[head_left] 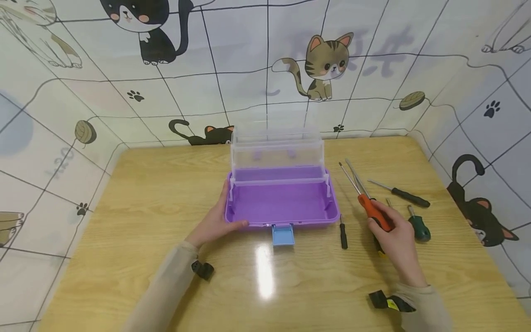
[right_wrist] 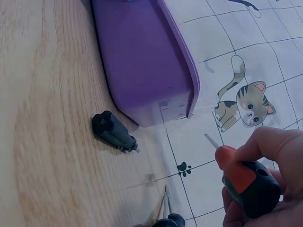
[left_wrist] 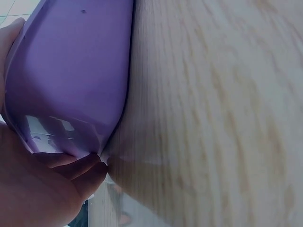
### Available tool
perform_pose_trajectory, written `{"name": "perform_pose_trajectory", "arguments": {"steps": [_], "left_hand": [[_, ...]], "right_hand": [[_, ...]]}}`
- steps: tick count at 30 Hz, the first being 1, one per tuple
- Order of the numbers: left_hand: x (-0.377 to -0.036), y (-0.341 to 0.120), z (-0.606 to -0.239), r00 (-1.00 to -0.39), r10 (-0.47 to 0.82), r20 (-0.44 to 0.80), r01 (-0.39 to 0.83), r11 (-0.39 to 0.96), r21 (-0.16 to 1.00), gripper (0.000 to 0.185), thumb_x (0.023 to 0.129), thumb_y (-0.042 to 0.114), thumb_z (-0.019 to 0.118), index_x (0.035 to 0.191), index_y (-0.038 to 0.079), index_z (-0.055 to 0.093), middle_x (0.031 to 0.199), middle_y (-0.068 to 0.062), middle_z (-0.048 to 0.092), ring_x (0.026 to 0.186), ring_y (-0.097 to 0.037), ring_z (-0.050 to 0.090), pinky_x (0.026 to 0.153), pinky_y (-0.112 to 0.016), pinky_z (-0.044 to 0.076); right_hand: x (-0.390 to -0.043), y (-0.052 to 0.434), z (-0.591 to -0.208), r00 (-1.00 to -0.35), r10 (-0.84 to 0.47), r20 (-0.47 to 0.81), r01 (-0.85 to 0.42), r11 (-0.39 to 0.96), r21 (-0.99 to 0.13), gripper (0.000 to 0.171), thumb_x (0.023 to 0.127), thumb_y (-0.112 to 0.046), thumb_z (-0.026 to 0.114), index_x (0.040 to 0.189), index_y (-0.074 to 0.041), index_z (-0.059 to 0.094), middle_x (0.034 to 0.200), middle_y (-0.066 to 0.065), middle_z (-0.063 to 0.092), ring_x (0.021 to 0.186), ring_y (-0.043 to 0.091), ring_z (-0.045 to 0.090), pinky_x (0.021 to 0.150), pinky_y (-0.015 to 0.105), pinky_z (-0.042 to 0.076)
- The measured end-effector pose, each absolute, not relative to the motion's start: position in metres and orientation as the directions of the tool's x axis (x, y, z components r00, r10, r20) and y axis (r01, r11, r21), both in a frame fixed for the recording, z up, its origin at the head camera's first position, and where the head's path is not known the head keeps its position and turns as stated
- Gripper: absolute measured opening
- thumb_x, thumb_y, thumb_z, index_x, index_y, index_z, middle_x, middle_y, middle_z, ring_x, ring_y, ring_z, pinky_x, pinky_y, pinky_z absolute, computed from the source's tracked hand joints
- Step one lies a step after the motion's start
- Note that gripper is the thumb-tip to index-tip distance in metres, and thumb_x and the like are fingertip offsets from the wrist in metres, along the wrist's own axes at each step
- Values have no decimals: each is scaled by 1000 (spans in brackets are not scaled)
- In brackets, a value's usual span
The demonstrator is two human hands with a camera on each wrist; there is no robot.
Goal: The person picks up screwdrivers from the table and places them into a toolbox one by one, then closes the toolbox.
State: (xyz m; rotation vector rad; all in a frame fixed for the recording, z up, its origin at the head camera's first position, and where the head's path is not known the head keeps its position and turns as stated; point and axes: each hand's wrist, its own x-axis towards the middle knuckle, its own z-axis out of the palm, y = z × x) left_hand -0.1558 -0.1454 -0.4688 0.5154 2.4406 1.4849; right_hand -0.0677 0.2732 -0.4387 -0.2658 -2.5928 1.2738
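A purple toolbox (head_left: 278, 203) stands on the table with its clear lid (head_left: 277, 157) raised at the back and its blue latch (head_left: 283, 236) hanging down in front. My left hand (head_left: 215, 223) grips the box's left end, thumb over the front rim and fingers along the side. In the left wrist view the fingertips (left_wrist: 92, 171) press low against the purple wall (left_wrist: 75, 71). To the right of the box, my right hand (head_left: 396, 242) holds a red-and-black screwdriver (head_left: 375, 212) by its handle, shaft pointing away and to the left. Nothing lies inside the box.
Several screwdrivers lie right of the box: a small black one (head_left: 343, 235), a long black one (head_left: 410, 197), a green stubby one (head_left: 421, 229) and a yellow-and-black handle (head_left: 380, 252) partly under my right hand. Cat-patterned sheeting (head_left: 249, 50) surrounds the wooden table.
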Motion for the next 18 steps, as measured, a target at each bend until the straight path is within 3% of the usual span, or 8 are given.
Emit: {"name": "perform_pose_trajectory", "arguments": {"steps": [10,18], "left_hand": [[-158,-147,-468,-902,432,-3,190,402,896,127,75,27,84,152,30,-17,160,-1,-8,144,-29,11,113,-50,16],[-149,-142,-440,-893,450,-20,165,367,915,124,77,16,82,153,14,-16,159,-12,-9,144,-33,7,113,-53,13]], "right_hand": [[-65,269,-434,-952,278,128,51,555,-830,45,90,-9,67,135,-9,58,123,14,60,90,0,54,67,13,42],[-67,266,-432,-950,286,128,60,567,-822,45,89,-7,67,134,-10,60,120,12,60,87,0,55,66,13,42]]}}
